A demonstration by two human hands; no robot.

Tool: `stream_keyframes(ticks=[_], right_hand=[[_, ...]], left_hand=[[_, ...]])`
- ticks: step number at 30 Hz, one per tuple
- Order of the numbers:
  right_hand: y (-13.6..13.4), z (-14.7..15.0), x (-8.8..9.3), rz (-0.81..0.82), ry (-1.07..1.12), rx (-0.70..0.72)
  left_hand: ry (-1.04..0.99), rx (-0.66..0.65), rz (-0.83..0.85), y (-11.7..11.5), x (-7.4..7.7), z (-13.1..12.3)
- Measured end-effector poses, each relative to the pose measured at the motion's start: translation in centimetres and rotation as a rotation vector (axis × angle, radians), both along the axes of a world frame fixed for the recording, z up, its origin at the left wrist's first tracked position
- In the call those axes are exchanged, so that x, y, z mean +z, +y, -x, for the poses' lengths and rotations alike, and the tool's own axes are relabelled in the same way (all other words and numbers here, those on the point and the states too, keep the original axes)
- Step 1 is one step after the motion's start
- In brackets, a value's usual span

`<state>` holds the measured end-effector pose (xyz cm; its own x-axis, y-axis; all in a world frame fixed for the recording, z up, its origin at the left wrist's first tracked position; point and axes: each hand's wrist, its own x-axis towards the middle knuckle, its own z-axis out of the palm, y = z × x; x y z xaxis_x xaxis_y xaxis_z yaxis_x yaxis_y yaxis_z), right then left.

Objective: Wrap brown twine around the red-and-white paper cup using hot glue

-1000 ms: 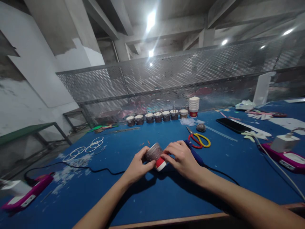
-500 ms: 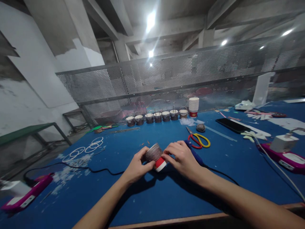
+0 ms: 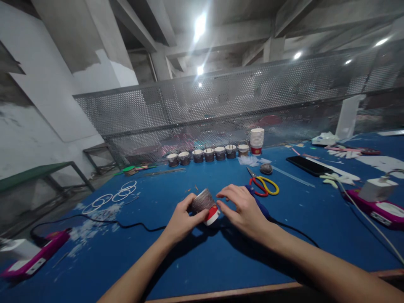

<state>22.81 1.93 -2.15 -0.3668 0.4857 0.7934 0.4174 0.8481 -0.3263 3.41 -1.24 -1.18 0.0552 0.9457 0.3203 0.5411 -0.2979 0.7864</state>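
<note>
A small paper cup (image 3: 213, 215), red and white at one end, is wrapped round most of its side with grey-brown cord (image 3: 203, 201). It lies tilted in my left hand (image 3: 184, 218), thumb on the near side and fingers behind it. Just to its right, my right hand (image 3: 241, 208) hovers with thumb and fingers apart, holding nothing I can see. Partly hidden behind that hand is a blue-handled tool (image 3: 260, 207) with a black cable. Scissors (image 3: 264, 185) with one red and one yellow handle lie beyond it, near a small ball of grey cord (image 3: 266, 169).
Several wrapped cups (image 3: 208, 155) stand in a row at the back, beside a stack of paper cups (image 3: 256, 141). White rings (image 3: 121, 194) lie at left. A phone (image 3: 309, 166) and magenta power strips (image 3: 377, 208) are on the blue table (image 3: 202, 263). Behind rises a perforated metal screen (image 3: 217, 101).
My right thumb and fingers have come off the cup and spread apart. The cup has barely shifted in my left hand.
</note>
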Motion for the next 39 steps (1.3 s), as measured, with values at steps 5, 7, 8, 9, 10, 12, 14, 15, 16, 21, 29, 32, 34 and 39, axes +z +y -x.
stream_keyframes(ticks=[5,7,8,9,10,12,14,15,16,21,29,32,34,39], right_hand=[[-0.4,0.6,-0.3,-0.041,-0.037,0.057],[-0.4,0.9,-0.4,-0.055,-0.065,0.058],[-0.3,1.0,-0.5,-0.062,-0.075,0.056],[-0.3,1.1,-0.6,-0.067,-0.081,0.053],[-0.3,1.2,-0.6,-0.075,-0.083,0.047],[-0.2,1.3,-0.7,-0.098,-0.086,0.027],[-0.3,1.3,-0.7,-0.132,-0.101,-0.001],[-0.3,1.4,-0.6,-0.154,-0.112,-0.016],[-0.3,1.4,-0.6,-0.177,-0.125,-0.029],[-0.3,1.7,-0.6,-0.29,-0.213,-0.094],[1.1,0.5,0.3,-0.395,-0.201,-0.264],[1.5,-0.9,2.1,-0.381,-0.1,-0.284],[1.5,-1.9,3.3,-0.399,-0.021,-0.294],[1.2,-6.2,0.8,-0.263,0.156,-0.329]], left_hand=[[-0.054,-0.041,-0.001,0.0,0.0,-0.3],[-0.057,-0.048,-0.013,0.0,-0.1,-0.4],[-0.052,-0.05,-0.017,0.0,-0.1,-0.4],[-0.041,-0.051,-0.019,0.0,-0.2,-0.4],[-0.025,-0.052,-0.022,0.0,-0.2,-0.5],[0.012,-0.052,-0.027,0.0,-0.3,-0.5],[0.047,-0.047,-0.035,0.0,-0.4,-0.5],[0.065,-0.042,-0.04,0.0,-0.4,-0.5],[0.084,-0.035,-0.047,0.0,-0.4,-0.6],[0.187,0.011,-0.122,-0.2,-0.2,-0.8],[0.056,-0.099,-0.082,-0.6,-0.3,-0.3],[-0.016,-0.114,-0.07,-0.6,-0.5,0.2],[-0.044,-0.093,-0.07,-0.5,-0.5,0.4],[-0.044,-0.006,-0.07,-0.2,-0.5,0.7]])
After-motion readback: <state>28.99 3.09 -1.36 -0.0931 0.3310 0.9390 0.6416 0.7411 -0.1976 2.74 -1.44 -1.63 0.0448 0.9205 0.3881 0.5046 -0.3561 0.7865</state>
